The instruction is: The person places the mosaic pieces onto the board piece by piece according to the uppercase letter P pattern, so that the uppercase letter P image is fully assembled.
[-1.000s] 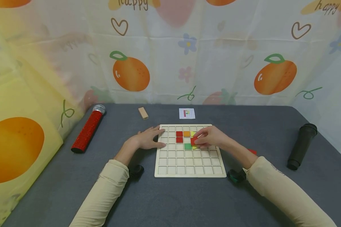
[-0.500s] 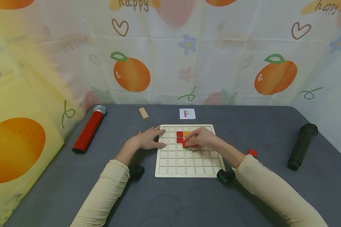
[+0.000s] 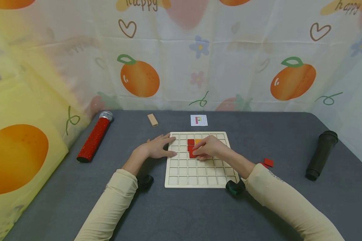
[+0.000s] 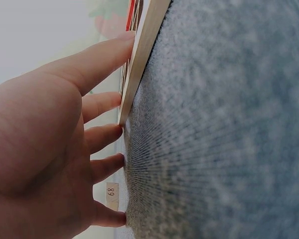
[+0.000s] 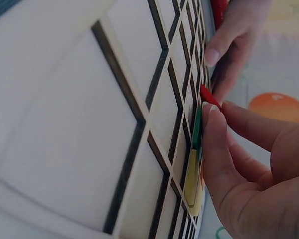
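Note:
A pale wooden grid board [image 3: 185,172] lies on the table. My left hand [image 3: 155,148] rests at its left edge, thumb and fingers spread, with the thumb tip on the frame. Thumb and fingers of my right hand [image 3: 212,148] pinch a red square tile [image 3: 192,154] just below two red tiles [image 3: 191,142] set in the grid. In the right wrist view the pinched tile is tilted against the board. Part of an orange tile [image 3: 197,141] shows behind the right hand. A green tile [image 5: 197,128] and yellow tiles [image 5: 192,177] sit in cells beneath that hand.
Loose red tiles [image 3: 268,162] lie right of the board, near the right sleeve. Behind the board are a small card with a coloured grid pattern [image 3: 199,120] and a wooden block [image 3: 152,119]. A red microphone [image 3: 93,140] lies left, a black cylinder [image 3: 321,155] right.
My right hand has carried the red tile leftward across the board, from over the yellow tiles to below the two red ones. The left hand has stayed in place.

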